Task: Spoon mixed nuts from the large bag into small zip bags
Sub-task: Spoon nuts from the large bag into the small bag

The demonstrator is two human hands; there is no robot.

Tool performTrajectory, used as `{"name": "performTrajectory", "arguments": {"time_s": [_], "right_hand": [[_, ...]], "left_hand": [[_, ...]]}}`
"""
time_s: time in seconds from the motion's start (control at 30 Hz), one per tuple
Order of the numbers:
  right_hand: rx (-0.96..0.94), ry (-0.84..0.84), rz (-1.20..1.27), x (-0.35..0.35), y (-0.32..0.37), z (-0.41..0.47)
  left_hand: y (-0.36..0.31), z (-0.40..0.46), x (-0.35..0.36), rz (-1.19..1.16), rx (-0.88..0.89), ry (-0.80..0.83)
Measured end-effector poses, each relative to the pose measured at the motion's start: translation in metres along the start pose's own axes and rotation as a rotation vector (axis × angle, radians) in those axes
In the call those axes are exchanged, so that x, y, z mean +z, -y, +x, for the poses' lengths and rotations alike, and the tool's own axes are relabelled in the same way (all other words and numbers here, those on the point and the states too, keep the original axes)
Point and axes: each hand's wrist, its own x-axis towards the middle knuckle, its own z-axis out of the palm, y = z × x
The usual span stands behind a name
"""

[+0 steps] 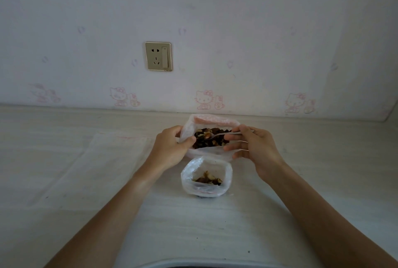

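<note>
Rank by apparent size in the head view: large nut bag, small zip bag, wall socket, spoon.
1. Large nut bag
2. Small zip bag, slightly smaller though nearer the camera
3. Wall socket, farther away, so true size unsure
4. Spoon, partly hidden by the right hand

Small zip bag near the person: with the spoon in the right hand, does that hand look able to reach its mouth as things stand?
Probably yes. The small zip bag stands open just below the right hand, with nothing between them; the spoon is in the large bag.
</note>
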Motion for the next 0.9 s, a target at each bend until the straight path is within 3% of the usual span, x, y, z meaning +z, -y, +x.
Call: {"name": "performTrajectory", "arguments": {"time_s": [0.4,0.63,0.9], "right_hand": [[-0.102,0.015,0.074,-0.017,0.027,-0.003],[-0.12,0.116,-0.013,-0.022,0.037,-0.006],[-0.231,0.25,-0.3,-0.016,0.034,-0.012]], "left_hand": [[-0.002,-0.009,-0.019,0.176,0.023,-0.209],[-0.016,-0.035,-0.021,0.202,0.105,0.107],[-0.008,-0.053,-0.018,0.19,0.165,0.224]]}}
